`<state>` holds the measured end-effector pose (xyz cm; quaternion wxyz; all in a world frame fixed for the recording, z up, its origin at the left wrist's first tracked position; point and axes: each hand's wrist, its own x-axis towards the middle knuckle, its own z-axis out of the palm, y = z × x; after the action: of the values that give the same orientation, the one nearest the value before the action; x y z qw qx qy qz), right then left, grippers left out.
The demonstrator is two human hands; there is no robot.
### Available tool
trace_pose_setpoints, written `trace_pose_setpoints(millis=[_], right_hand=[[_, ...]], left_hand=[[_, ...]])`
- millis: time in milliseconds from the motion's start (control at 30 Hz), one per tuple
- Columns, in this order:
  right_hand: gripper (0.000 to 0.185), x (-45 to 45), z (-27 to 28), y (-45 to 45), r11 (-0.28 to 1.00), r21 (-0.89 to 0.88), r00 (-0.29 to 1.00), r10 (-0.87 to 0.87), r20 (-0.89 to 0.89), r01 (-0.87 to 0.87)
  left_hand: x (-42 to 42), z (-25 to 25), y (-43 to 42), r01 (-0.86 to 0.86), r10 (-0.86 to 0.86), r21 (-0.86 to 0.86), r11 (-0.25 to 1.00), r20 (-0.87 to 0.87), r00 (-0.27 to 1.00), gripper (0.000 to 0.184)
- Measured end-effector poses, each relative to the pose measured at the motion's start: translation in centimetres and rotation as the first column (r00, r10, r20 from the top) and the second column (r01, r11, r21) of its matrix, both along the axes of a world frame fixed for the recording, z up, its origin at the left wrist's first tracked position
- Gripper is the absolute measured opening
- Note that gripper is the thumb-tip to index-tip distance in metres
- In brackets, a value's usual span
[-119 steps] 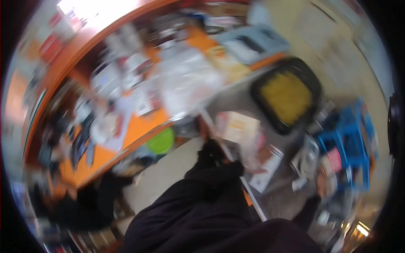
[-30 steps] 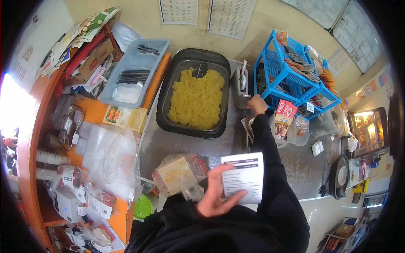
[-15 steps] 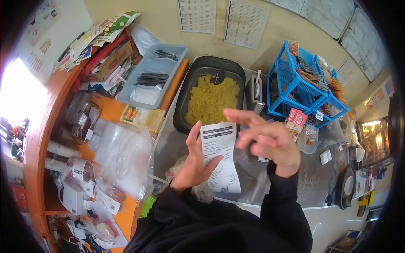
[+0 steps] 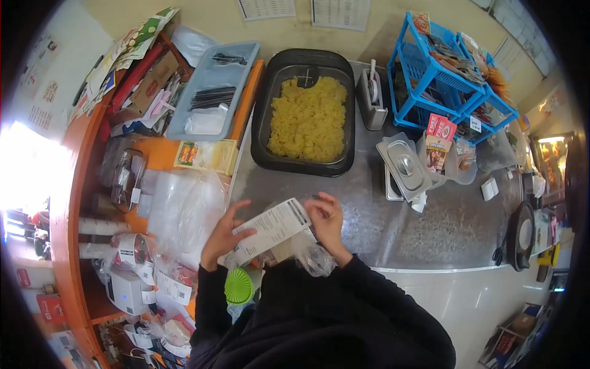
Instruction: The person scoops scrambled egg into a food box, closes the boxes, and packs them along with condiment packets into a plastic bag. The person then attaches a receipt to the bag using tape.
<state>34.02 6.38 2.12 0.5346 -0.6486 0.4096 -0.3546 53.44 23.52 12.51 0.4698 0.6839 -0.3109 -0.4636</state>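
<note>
A printed paper receipt [image 4: 273, 226] lies slantwise between my hands, just in front of my body. My left hand [image 4: 226, 237] grips its lower left end, thumb across the print and fingers raised above the edge. My right hand [image 4: 327, 222] is at the other end, with curled fingertips pinching the top edge near the dark printed band. Beneath the receipt and right wrist is a crumpled clear plastic bag [image 4: 314, 253] at the counter edge; its contents are mostly hidden.
A black roasting pan [image 4: 261, 144] of yellow rice stands on the metal counter [image 4: 369, 234]. Right of it are steel containers with a lid [image 4: 405, 165] and blue racks [image 4: 424, 98] of packets. Plastic bags [image 4: 184, 203], a grey-blue tray [image 4: 178, 126] and bagged orders fill the left side.
The receipt has turned from upright to slanting and moved lower left. My right hand has come down from spread fingers to the receipt's end. The view has shifted, showing more counter.
</note>
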Motion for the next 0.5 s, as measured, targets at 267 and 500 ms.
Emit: trace_pose_setpoints(millis=[267,500], right_hand=[[0.034,-2.5,0.1,-3.1,0.957,-0.287,0.958,-0.109,-0.265,0.03],[0.013,-12.0,7.8,-10.8,0.762,-0.524,0.907,-0.419,0.049,0.381]], left_hand=[[-2.9,-12.4,3.9,-0.074,0.119,-0.132,0.989,0.385,0.915,0.054],[-8.6,-13.3,3.7,-0.309,0.348,-0.184,0.933,0.241,0.906,0.046]])
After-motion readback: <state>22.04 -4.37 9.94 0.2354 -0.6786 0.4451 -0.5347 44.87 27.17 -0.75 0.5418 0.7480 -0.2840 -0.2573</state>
